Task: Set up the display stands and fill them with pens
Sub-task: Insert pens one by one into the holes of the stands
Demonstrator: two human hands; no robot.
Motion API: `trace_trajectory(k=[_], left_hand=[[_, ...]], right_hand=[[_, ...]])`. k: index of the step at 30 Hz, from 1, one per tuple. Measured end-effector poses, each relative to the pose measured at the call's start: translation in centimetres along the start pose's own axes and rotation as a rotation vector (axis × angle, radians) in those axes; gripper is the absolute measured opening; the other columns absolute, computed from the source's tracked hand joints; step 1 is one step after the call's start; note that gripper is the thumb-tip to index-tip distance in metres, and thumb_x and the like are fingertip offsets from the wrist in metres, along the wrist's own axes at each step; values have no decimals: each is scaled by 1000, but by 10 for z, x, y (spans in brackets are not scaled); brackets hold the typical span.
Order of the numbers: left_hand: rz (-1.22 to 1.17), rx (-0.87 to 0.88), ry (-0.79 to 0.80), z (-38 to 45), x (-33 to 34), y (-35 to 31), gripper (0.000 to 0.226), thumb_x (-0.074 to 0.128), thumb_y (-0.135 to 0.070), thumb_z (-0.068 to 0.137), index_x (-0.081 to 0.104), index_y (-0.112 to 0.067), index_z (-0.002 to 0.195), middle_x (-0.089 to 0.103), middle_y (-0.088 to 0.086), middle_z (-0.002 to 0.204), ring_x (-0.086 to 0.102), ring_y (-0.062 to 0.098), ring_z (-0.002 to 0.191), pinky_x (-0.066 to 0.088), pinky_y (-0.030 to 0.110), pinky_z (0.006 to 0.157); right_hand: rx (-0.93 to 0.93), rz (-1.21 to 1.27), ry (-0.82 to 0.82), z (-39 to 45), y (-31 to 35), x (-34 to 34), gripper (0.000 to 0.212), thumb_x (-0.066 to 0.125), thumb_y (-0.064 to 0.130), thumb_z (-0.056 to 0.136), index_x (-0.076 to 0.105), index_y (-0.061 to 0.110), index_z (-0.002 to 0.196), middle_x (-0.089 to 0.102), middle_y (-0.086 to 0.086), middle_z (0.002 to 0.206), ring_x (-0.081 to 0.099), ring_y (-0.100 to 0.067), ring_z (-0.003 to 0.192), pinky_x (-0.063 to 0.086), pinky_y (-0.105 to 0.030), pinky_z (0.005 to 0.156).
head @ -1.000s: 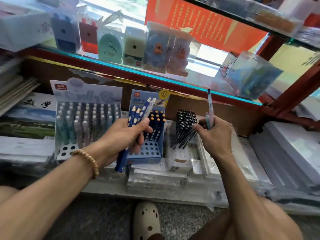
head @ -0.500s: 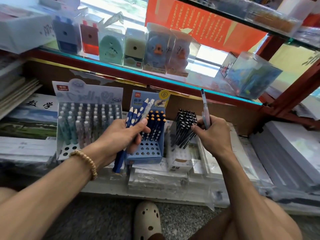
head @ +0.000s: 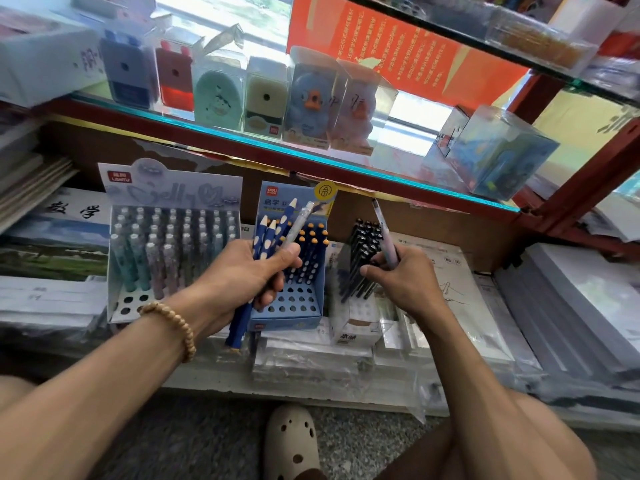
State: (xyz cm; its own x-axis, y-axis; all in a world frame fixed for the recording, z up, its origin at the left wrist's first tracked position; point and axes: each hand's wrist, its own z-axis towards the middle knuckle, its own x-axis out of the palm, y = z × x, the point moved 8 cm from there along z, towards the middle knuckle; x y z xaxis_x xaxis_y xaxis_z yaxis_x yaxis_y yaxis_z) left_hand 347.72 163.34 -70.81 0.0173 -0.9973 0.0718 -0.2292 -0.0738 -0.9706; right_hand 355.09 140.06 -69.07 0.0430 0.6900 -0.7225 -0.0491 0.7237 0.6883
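Across the lower shelf at mid-frame, three display stands are standing side by side. Left of centre, the big pastel stand [head: 173,251] is looking nearly full, with only a few holes showing empty at its front left corner. At centre, the blue stand [head: 294,289] is holding pens in its back rows only, front holes still open, so most of the filling left is there. Right of it, the black-pen box [head: 360,268] is looking packed. My left hand [head: 249,275] is gripping a bundle of blue pens [head: 273,237] plus one pale pen, curled tight around them. My right hand [head: 405,278] is pinching a single pale pen [head: 384,237], tip up.
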Motion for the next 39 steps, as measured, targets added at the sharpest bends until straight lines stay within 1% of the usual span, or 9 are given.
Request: trace_trajectory(k=[5, 10, 14, 16, 18, 21, 28, 36, 39], left_hand=[[11, 38, -10, 0, -2, -6, 26, 70, -28, 86, 63, -3, 89, 53, -1, 53, 44, 9, 40, 38, 17, 38], [-61, 95, -42, -3, -6, -12, 17, 73, -22, 84, 65, -7, 87, 54, -1, 59, 45, 8, 42, 38, 18, 39], [-88, 158, -76, -4, -10, -21, 16, 75, -21, 82, 68, -7, 89, 56, -1, 60, 45, 9, 42, 37, 18, 39], [-93, 187, -80, -6, -12, -24, 15, 75, -20, 81, 69, -7, 85, 56, 2, 59, 44, 9, 40, 36, 18, 38], [-82, 192, -105, -7, -16, -22, 13, 77, -17, 80, 69, -7, 83, 57, 3, 57, 44, 8, 39, 35, 17, 37], [-65, 174, -143, -7, -24, -16, 11, 78, -14, 80, 70, -6, 82, 58, 6, 58, 44, 8, 38, 34, 16, 37], [-86, 123, -184, -11, -37, -13, 12, 74, -11, 84, 70, 0, 87, 58, 18, 71, 42, 11, 41, 35, 19, 38], [-316, 63, -303, -16, -61, -10, 8, 68, -13, 89, 66, -6, 88, 52, -1, 57, 41, 7, 41, 33, 16, 36], [-495, 57, -392, -21, -84, -12, 10, 66, -15, 90, 67, -6, 87, 62, -1, 64, 44, 4, 42, 35, 14, 36]], right_hand=[[-8, 299, -20, -9, 16, -20, 13, 65, 21, 95, 69, 9, 92, 73, -6, 80, 59, -1, 52, 45, -19, 53], [-3, 685, 524, -27, 46, 11, 27, 56, 17, 95, 65, -2, 112, 65, -11, 79, 43, -7, 43, 38, -17, 43], [-31, 649, 806, -46, 74, 46, 29, 54, 16, 92, 61, 2, 117, 59, -5, 76, 45, -9, 49, 39, -18, 47], [-63, 583, 803, -51, 84, 64, 14, 51, 11, 99, 63, 8, 104, 57, -5, 74, 45, -9, 50, 37, -18, 46], [-94, 532, 748, -53, 92, 78, 22, 47, 8, 103, 59, 9, 85, 56, -3, 69, 46, -9, 48, 37, -19, 46], [-136, 493, 712, -57, 101, 91, 29, 47, 9, 104, 55, 9, 76, 56, -2, 64, 45, -10, 48, 37, -21, 46], [-176, 454, 742, -59, 118, 100, 26, 48, 15, 104, 58, 10, 81, 57, -5, 71, 48, -12, 53, 39, -25, 51], [-44, 735, 739, -53, 119, 98, 25, 44, 15, 105, 65, 8, 116, 73, -11, 92, 69, -19, 71, 57, -29, 68], [63, 750, 731, -52, 111, 97, 22, 46, 18, 104, 65, 8, 111, 73, -16, 92, 69, -19, 63, 56, -28, 59]])
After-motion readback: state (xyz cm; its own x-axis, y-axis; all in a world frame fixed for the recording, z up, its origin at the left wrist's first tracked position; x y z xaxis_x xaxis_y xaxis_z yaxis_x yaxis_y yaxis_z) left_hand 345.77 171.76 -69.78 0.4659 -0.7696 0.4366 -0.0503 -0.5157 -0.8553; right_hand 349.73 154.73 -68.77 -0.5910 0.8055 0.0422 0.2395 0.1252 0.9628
